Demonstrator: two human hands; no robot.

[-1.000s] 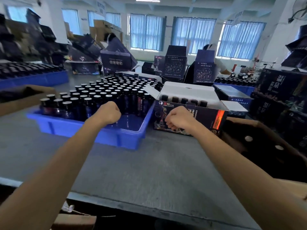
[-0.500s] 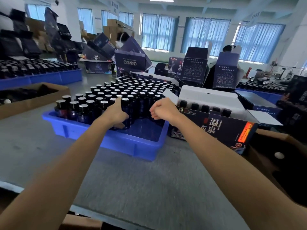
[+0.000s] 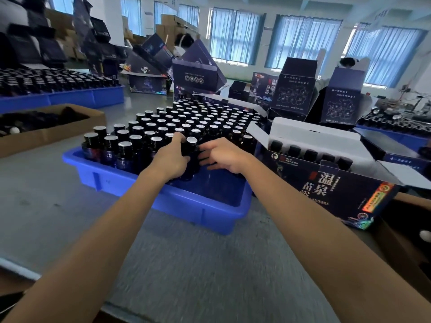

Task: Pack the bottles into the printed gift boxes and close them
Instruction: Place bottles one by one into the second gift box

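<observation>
Left hand (image 3: 172, 157) wrapped round one dark bottle (image 3: 190, 150) with a silver cap, at the near edge of the packed rows, thumb up by the cap. Right hand (image 3: 224, 155) just beside it, fingers (image 3: 206, 157) reaching in against the same cluster; cannot tell whether they grip anything.

Both hands are over the blue tray (image 3: 198, 206), which sits on the grey tabletop (image 3: 186, 264). The tray's far part is crowded with upright bottles (image 3: 186, 120); its near right corner is bare.

Right of the tray, touching or nearly so: a dark printed gift box (image 3: 338, 190), white flaps open, a row of five bottle necks (image 3: 310, 155) standing inside along its front.

Open cardboard box (image 3: 46, 134) at far left. Empty printed boxes (image 3: 293, 94) stand upright behind.
</observation>
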